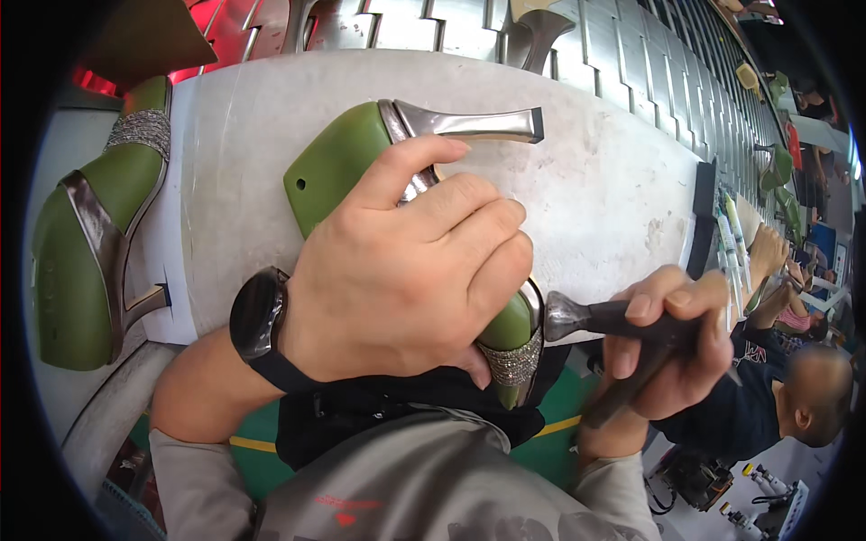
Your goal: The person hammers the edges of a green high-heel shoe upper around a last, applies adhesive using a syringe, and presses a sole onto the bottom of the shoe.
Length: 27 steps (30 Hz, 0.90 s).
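Observation:
A high-heeled sandal lies on its side on a green shoe last, its sparkling toe strap toward me. The shiny metallic heel points right. Across the middle of the shoe, my left hand is wrapped, hiding much of the upper. My right hand grips a dark hammer, slightly blurred. Its flared metal face is at the sole edge near the toe strap; I cannot tell whether they touch. At the left, a matching sandal on a green last rests beside the work surface.
The pale work board carries the held shoe. Beyond it runs a conveyor of metal slats with parts of other shoes on it. Slim tubes stand at the board's right end. Another person is at the right.

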Motion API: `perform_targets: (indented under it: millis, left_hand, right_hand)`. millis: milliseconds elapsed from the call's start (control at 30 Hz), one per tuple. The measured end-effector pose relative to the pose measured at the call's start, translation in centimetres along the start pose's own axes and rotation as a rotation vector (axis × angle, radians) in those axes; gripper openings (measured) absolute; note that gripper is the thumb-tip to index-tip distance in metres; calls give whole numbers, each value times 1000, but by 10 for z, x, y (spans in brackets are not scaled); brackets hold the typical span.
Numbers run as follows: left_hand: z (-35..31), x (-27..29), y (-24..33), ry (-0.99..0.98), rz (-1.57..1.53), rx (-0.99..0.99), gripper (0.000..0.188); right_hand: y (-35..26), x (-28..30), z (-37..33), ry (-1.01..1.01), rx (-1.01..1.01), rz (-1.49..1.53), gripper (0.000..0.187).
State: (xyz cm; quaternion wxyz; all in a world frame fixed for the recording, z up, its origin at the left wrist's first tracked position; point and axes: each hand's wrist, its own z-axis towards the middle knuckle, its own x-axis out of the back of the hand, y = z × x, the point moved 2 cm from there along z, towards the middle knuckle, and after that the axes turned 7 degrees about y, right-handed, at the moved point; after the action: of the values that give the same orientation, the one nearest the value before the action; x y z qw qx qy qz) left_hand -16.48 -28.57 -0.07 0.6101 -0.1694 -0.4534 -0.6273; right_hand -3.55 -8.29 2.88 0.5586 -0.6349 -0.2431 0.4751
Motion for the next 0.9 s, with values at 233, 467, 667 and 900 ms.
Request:
perform_targets:
  millis: [233, 467, 667, 900]
  left_hand:
    - [0, 2, -5, 20, -21, 3, 85]
    - [3, 7, 2, 28, 24, -50, 90]
    - [4, 3, 27, 24, 4, -76, 93]
    - [2, -4, 40, -13, -56, -114, 93]
  right_hand:
    - [-12, -38, 57, -43, -157, -384, 35]
    - [-7, 20, 47, -334, 672, -1431, 34]
    - [-2, 117, -18, 343, 43, -660, 33]
    - [-39, 166, 28, 413, -38, -165, 56]
